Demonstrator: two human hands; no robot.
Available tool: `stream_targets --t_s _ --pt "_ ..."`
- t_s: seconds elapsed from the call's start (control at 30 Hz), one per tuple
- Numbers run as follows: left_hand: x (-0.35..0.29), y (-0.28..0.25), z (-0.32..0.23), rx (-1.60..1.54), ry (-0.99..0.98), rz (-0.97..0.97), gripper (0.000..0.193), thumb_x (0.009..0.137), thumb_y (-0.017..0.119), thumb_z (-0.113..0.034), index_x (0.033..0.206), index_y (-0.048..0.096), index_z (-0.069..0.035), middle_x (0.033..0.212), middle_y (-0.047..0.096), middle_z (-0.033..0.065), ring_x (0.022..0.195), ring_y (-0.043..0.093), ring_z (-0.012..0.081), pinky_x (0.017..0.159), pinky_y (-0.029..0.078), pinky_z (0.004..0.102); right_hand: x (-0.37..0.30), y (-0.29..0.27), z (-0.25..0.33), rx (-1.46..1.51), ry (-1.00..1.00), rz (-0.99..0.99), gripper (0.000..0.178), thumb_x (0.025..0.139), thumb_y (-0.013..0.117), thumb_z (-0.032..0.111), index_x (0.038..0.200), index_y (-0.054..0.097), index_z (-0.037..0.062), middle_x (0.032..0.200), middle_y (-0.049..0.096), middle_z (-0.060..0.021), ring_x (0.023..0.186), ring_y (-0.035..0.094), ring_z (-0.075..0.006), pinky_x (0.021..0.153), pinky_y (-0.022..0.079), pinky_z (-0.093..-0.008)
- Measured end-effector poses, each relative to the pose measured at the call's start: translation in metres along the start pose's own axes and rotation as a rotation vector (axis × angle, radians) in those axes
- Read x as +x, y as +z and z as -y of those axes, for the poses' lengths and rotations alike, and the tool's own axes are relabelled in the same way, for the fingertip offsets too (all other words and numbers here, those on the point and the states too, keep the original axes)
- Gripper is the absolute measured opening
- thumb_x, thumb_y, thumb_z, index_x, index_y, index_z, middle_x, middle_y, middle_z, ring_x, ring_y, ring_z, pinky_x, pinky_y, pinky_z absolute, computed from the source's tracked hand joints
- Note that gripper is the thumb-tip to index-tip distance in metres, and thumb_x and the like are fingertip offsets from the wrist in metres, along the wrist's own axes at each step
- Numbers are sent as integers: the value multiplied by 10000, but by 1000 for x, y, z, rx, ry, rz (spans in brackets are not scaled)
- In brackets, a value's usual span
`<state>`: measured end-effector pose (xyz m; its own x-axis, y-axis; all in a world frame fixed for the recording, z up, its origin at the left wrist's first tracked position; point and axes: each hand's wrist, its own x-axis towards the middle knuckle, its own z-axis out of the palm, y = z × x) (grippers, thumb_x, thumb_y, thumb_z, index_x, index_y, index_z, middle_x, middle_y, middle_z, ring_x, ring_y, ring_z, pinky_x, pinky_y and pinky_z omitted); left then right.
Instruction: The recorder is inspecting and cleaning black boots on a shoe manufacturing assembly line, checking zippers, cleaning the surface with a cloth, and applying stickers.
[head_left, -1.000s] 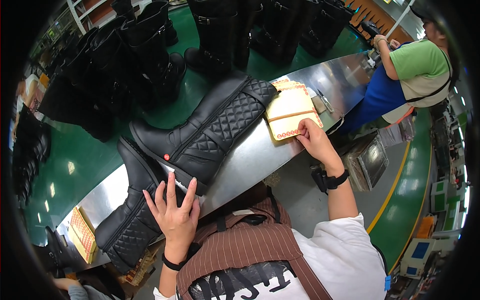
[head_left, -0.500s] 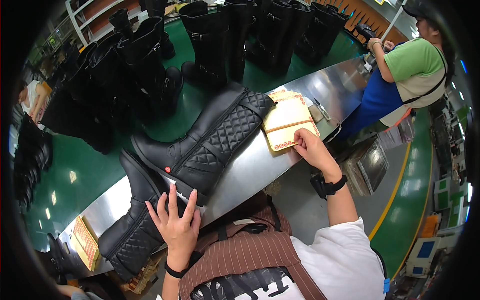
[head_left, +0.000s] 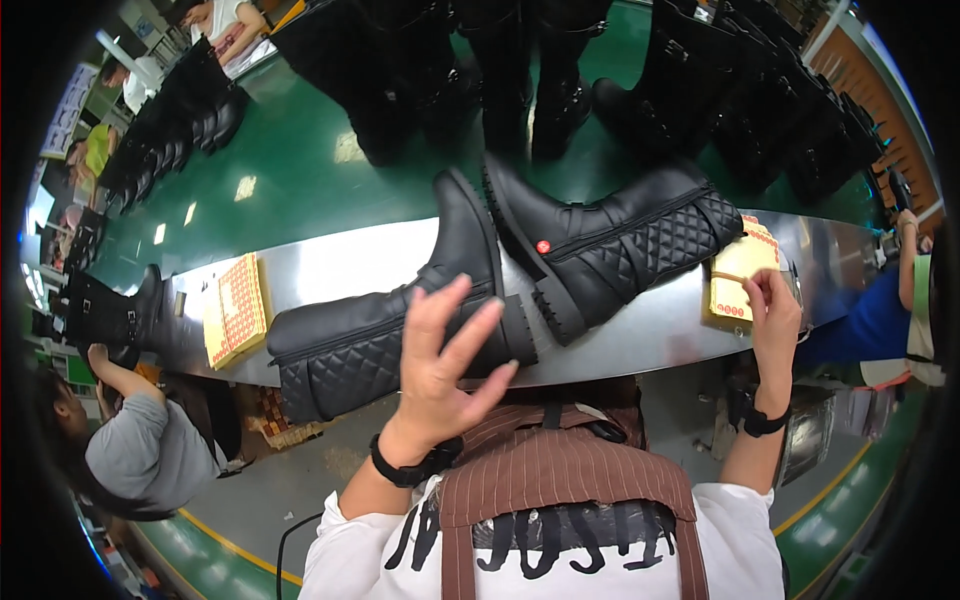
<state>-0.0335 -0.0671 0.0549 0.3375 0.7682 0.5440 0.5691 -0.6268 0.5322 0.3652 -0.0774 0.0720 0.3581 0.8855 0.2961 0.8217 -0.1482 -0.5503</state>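
Two black quilted tall boots lie on their sides on the metal bench, soles facing each other. The right boot [head_left: 610, 235] carries a round red sticker [head_left: 543, 246] near its ankle. No such sticker shows on the visible part of the left boot [head_left: 345, 345]. My left hand [head_left: 440, 365] is open, fingers spread, in front of the left boot's heel end and partly covering it; contact cannot be told. My right hand [head_left: 774, 318] has thumb and forefinger pinched at a stack of yellow sticker sheets [head_left: 730, 295] with red round stickers; anything between the fingertips is too small to make out.
Another stack of sticker sheets [head_left: 237, 310] lies left on the metal bench [head_left: 350, 255]. Black boots stand upright along the green table [head_left: 290, 170] behind. A co-worker in grey [head_left: 150, 450] handles a boot at left; another in a blue apron [head_left: 860, 320] works at right.
My view has swung, so both boots appear turned and farther right. My left hand now sits before the left boot's heel end. My right fingertips have come up from the sheets' lower edge.
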Motion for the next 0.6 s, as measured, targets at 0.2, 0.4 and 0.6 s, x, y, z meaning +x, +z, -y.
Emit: stream_targets --t_s 0.2,0.4,0.6 --pt "-24 -30 9 -229 -167 -11 301 732 758 -45 1028 697 -53 1047 672 117 942 633 263 839 509 357 5 83 140 438 -634 351 111 809 722 100 858 631 60 940 635 -57 861 603 -229 782 445 -348" --pt "-75 -62 29 -903 -806 600 253 953 616 -206 1084 692 -4 926 697 67 741 609 89 601 475 209 8 138 195 298 -766 436 138 785 741 162 807 619 102 1057 567 -12 1007 516 -220 839 371 -363" --pt "-110 -54 52 -1201 -1156 571 439 1008 512 -277 1311 525 40 1019 688 166 831 661 160 668 535 255 5 155 200 212 -765 458 164 768 756 165 816 611 104 1020 550 -16 976 504 -229 837 368 -371"
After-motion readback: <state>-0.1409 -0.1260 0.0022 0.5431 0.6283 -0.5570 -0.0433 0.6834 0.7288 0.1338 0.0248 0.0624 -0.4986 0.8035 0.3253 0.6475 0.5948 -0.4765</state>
